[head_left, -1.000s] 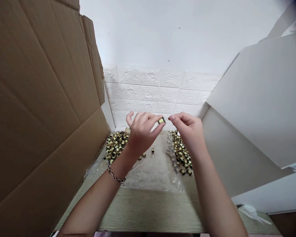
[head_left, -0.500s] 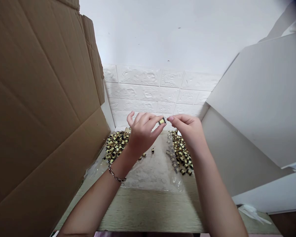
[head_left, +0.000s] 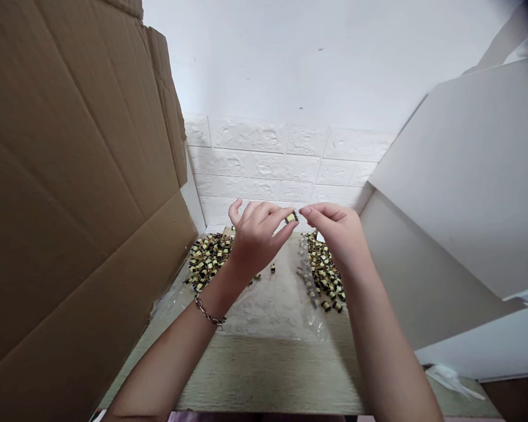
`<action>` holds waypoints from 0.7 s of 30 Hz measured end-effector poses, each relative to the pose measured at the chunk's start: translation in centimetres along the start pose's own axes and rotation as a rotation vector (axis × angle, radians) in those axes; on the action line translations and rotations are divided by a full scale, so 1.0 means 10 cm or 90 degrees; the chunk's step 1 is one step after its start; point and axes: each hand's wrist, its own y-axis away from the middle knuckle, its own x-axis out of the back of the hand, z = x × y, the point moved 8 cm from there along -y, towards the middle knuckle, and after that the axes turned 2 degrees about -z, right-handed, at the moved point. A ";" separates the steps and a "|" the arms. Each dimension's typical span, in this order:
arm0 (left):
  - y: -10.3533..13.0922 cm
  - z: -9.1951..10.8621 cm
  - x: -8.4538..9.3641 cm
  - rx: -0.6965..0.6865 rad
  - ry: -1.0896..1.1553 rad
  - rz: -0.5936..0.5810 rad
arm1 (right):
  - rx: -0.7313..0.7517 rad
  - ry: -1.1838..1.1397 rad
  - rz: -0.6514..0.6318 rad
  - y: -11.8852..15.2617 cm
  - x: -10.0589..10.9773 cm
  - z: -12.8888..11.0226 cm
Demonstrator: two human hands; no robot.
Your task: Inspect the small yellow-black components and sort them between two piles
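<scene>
Between the thumb and index finger of my left hand (head_left: 257,237) is a small transformer (head_left: 291,217), a black bobbin with pins and a yellow-wrapped middle. My right hand (head_left: 332,225) is closed in a pinch just right of its pins; whatever the fingertips hold is too small to make out. Both hands are raised above a clear plastic bag (head_left: 273,316) lying on the table. Similar transformers form a left pile (head_left: 207,255), partly behind my left hand, and a right pile (head_left: 325,269), partly behind my right wrist. A single loose transformer (head_left: 273,268) lies on the bag.
A tall cardboard sheet (head_left: 83,176) walls off the left side. On the right stands a pale panel (head_left: 457,176). White brick-patterned wall (head_left: 255,158) closes the back. A crumpled white scrap (head_left: 453,380) lies at the right of the wooden table (head_left: 273,375).
My left hand and the transformer have shifted very slightly to the right, closer to my right fingertips. The right hand has barely moved.
</scene>
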 end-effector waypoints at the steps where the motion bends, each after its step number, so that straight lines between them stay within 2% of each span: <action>1: 0.00 0.00 0.00 0.001 0.000 -0.001 | 0.000 -0.005 -0.004 0.00 0.00 0.00; 12: 0.00 -0.02 -0.01 0.003 0.004 -0.003 | -0.003 0.050 0.006 0.02 0.03 -0.04; 21: 0.00 -0.01 -0.01 0.006 0.007 -0.010 | -0.011 0.006 -0.027 -0.01 -0.02 0.02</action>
